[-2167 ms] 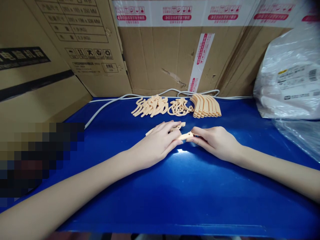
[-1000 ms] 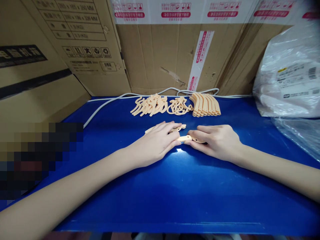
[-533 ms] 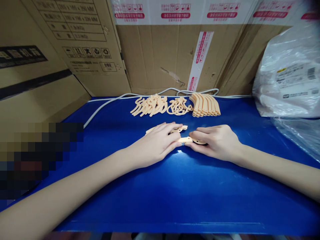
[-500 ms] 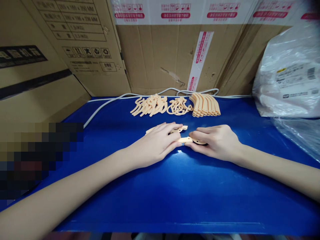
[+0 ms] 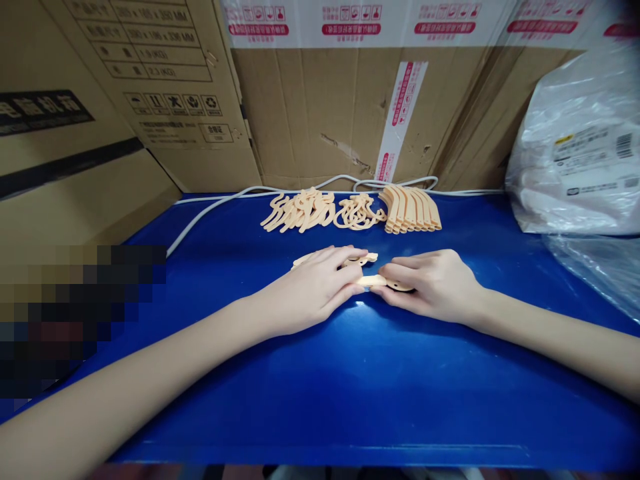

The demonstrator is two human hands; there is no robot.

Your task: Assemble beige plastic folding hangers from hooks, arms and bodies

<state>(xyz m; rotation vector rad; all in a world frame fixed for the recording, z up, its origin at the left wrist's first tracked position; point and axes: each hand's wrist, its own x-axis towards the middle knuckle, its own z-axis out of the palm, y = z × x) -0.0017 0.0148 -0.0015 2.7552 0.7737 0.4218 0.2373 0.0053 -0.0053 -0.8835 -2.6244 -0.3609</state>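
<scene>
Near the middle of the table, my left hand (image 5: pixel 320 283) pinches one end of a beige plastic hanger piece (image 5: pixel 371 281) between thumb and fingers. My right hand (image 5: pixel 434 283) is closed on the other end, where a rounded part with a small hole (image 5: pixel 400 287) shows under the fingers. Whether these are one piece or two joined ones I cannot tell. Another beige piece (image 5: pixel 370 258) lies under and just beyond my left fingers, mostly covered by that hand.
At the back of the blue table (image 5: pixel 320 400) lie wavy beige pieces (image 5: pixel 303 210), hook-shaped pieces (image 5: pixel 359 212) and a row of curved hollow arms (image 5: pixel 411 210). A white cable (image 5: pixel 215 208) runs behind them. Cardboard boxes (image 5: pixel 320 113) wall the back and left; a plastic bag (image 5: pixel 575 147) sits right.
The held piece has turned slightly: a small hole near my right fingertips no longer shows. The piece under my left hand has shifted a little to the right. Both hands stay nearly in place.
</scene>
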